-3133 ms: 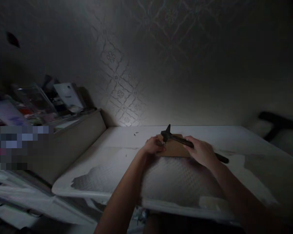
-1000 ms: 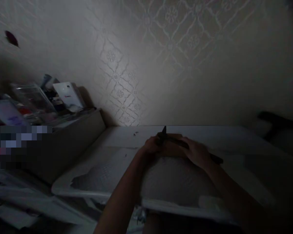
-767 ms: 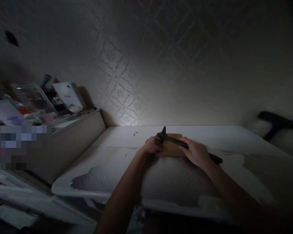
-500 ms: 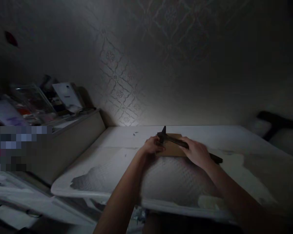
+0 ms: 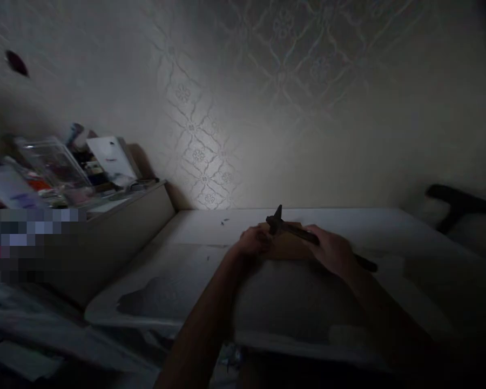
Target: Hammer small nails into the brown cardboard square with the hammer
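One dark hammer [image 5: 298, 232] is gripped by its handle in the right hand [image 5: 335, 252], its head beside the left hand [image 5: 252, 241], whose grip I cannot tell, at a brown board [image 5: 288, 248] on the white desk [image 5: 202, 229]; work seems underway, its completed share unclear.

The right hand [image 5: 335, 252] hides part of the hammer's handle [image 5: 301, 233].

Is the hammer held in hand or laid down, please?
In hand: the right hand grips the hammer by its handle, head near the left hand.
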